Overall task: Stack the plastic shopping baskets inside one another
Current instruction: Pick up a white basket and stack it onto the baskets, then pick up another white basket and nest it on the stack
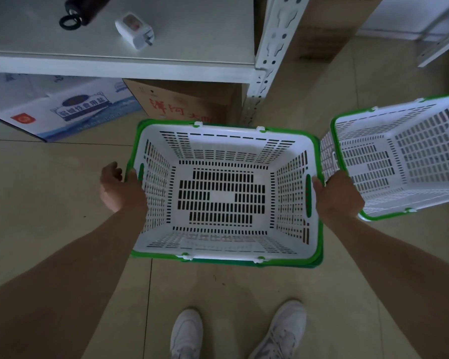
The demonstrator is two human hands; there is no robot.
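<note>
A white slotted shopping basket [226, 141] with a green rim is held level in front of me over the tiled floor. A second green rim shows just under its near and right edges, so it seems to sit inside another basket. My left hand [121, 189] grips its left short side, thumb over the rim. My right hand [337, 195] grips the right short side by the green handle slot. Another white and green basket [410, 156] rests tilted on the floor to the right, close behind my right hand.
A white metal shelf [119, 66] stands ahead, with a black bottle [86, 9] and a white plug adapter [135, 29] on it. Cardboard boxes [70, 107] sit below and beside it. A shelf post [272, 55] rises at centre right. My white shoes [187, 332] are below.
</note>
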